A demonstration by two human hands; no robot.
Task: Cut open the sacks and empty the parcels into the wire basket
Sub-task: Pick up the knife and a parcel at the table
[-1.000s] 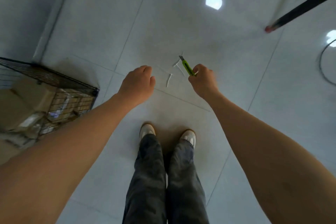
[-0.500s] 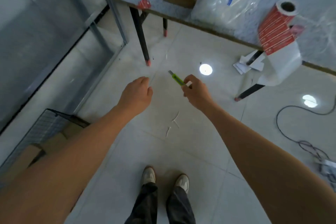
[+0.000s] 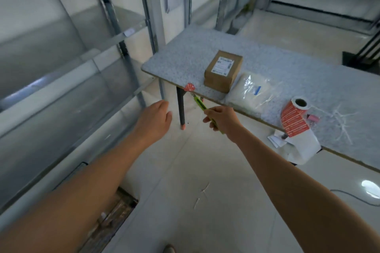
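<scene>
My right hand [image 3: 223, 120] grips a green utility knife [image 3: 199, 104], its tip pointing up and left toward the table edge. My left hand [image 3: 155, 118] hangs in the air beside it, fingers loosely bent, holding nothing. On the speckled table [image 3: 298, 76] stand a cardboard parcel [image 3: 223, 71] with a white label and a clear plastic bag [image 3: 249, 92] with white contents. A corner of the wire basket [image 3: 111, 215] with cardboard inside shows at the lower left, mostly hidden behind my left forearm.
A roll of red labels [image 3: 295, 119] hangs over the table's front edge. A black table leg [image 3: 181, 107] with a red foot stands between my hands. Metal shelving [image 3: 86, 51] lines the left. White strips [image 3: 202, 193] and papers [image 3: 276, 139] lie on the tiled floor.
The view has lifted from the floor to the table, which now shows fully. Both hands have risen toward the table edge; the right one still holds the knife.
</scene>
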